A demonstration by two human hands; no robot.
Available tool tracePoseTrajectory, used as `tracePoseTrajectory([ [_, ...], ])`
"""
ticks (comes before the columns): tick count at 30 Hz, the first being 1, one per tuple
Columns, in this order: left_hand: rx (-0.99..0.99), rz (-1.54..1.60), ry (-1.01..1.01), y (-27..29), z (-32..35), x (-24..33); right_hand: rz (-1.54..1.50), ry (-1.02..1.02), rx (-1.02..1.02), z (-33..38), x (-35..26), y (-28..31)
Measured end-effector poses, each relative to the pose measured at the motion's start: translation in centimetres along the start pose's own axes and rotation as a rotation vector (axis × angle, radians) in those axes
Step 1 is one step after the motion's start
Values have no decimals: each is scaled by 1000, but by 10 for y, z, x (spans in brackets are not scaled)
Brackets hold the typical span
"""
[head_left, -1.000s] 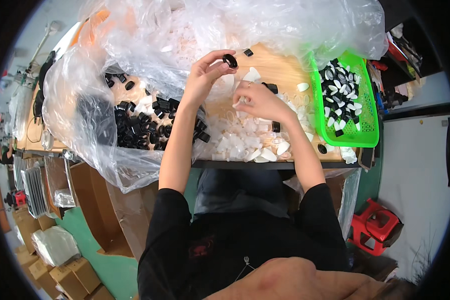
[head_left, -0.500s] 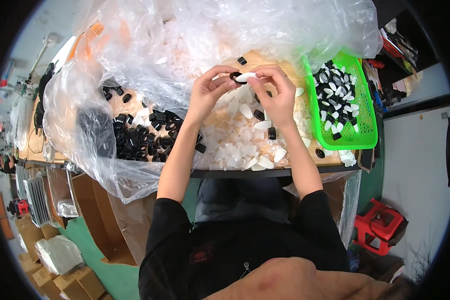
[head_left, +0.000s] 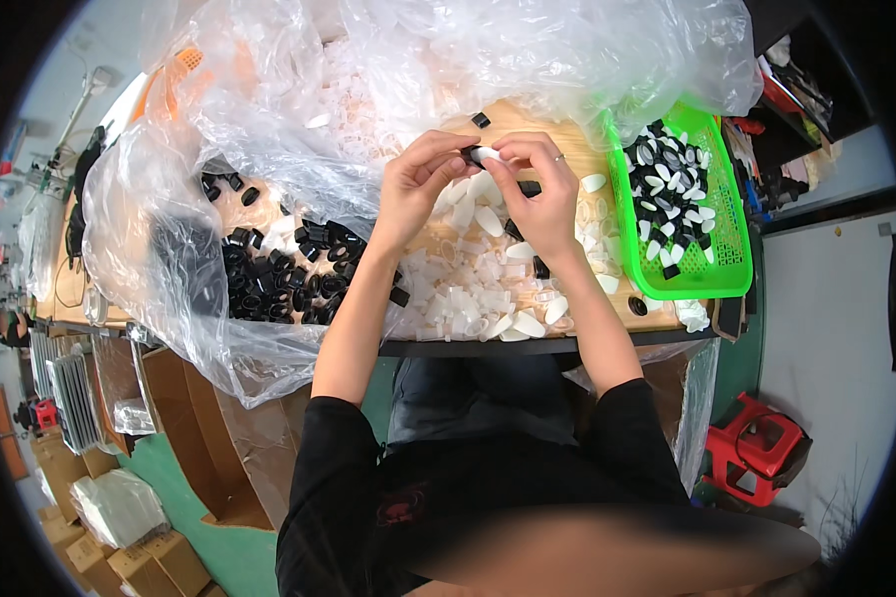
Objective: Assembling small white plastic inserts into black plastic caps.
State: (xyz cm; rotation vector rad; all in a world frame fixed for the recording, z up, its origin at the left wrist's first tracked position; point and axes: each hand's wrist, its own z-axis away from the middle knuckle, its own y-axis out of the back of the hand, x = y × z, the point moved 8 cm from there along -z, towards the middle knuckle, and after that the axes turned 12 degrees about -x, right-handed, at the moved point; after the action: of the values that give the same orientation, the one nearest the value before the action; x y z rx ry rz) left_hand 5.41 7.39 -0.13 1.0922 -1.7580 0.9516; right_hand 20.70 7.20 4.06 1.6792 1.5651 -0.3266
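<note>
Cap (head_left: 468,152) and white tip (head_left: 488,155) getting pushed together, pinched up over the bench (head_left: 528,124).
Left hand (head_left: 423,184) grips the black cap, right hand (head_left: 537,189) the tip, fingertips meeting. I'd keep them lined up straight and press evenly. White pile (head_left: 478,298) sits just below, black pile (head_left: 269,279) left, green basket (head_left: 682,209) right.

Large clear plastic bags (head_left: 269,179) lie open across the surface's far and left parts. Brown cardboard boxes (head_left: 160,562) stand on the floor at lower left.
</note>
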Motion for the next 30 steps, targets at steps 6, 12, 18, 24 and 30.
tracePoseTrajectory([
  [6, 40, -115, -43, 4, 3, 1, -3, -8, -65, -2, -4, -7],
  [12, 110, -70, 1, 0, 4, 4, 44, -35, 2, 5, -7, -4],
  [18, 158, -61, 41, 4, 2, 0, 126, 84, 47, 8, -15, -3],
  [24, -8, 122, 118, 2, 2, -13, 151, 97, 26, 6, -21, 0],
  [30, -6, 272, -15, -1, 6, -15, 90, 124, 40, 8, -28, 1],
])
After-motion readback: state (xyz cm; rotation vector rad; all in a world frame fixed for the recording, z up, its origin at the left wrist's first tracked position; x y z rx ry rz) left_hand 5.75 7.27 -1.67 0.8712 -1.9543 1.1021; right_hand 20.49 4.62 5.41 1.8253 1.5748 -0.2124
